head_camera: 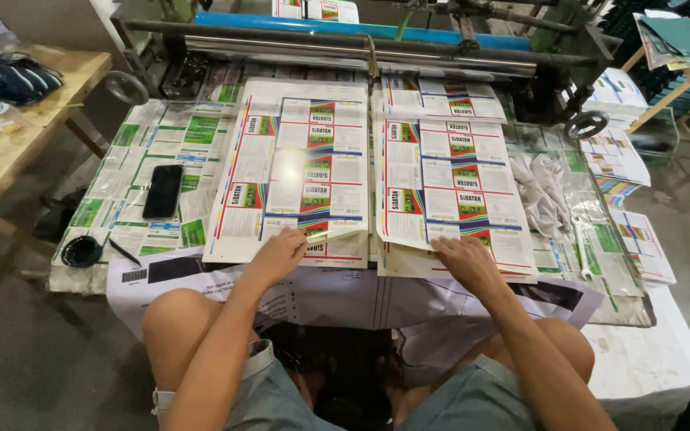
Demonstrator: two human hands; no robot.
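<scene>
Left hand (275, 254) at the near edge of the worktop (81, 275), fingers pinching the lifted corner of the left printed stack (293, 172). Right hand (465, 259) flat, fingers spread on the near edge of the right printed stack (449, 187). Best done lifting one sheet only, keeping edges square. Phone (162, 191) toward the left edge.

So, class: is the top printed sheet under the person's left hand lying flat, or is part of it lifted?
Partly lifted: the left hand curls the top sheet's near edge off the stack.
</scene>
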